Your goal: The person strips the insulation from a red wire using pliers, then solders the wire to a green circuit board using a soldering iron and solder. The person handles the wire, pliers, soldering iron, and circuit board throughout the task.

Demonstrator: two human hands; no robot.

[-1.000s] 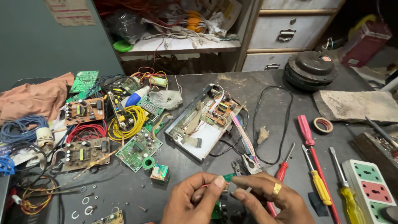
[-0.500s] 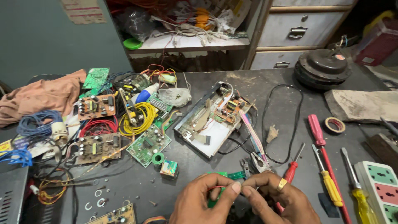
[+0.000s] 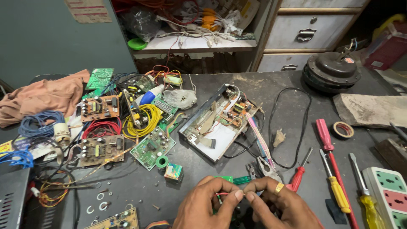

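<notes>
Pinching a thin red wire (image 3: 224, 194) between thumb and forefinger, the left hand (image 3: 203, 208) meets the right hand (image 3: 277, 205) fingertip to fingertip at the near edge of the dark workbench (image 3: 237, 167); the right hand, wearing a ring, closes on the same wire from the other side. Just beyond the knuckles lie a green-handled screwdriver (image 3: 235, 180) and pliers (image 3: 266, 168), nearly touching the fingers. A red screwdriver (image 3: 298, 177) sits close to the right hand's far side, with yellow-handled ones (image 3: 338, 193) farther right and a power strip (image 3: 388, 191) at the right edge. To the left of the left hand the bench is barer, holding only washers (image 3: 101, 196) and a small circuit board (image 3: 113, 220). Farther ahead an opened device chassis (image 3: 216, 123) lies well apart from both hands.
</notes>
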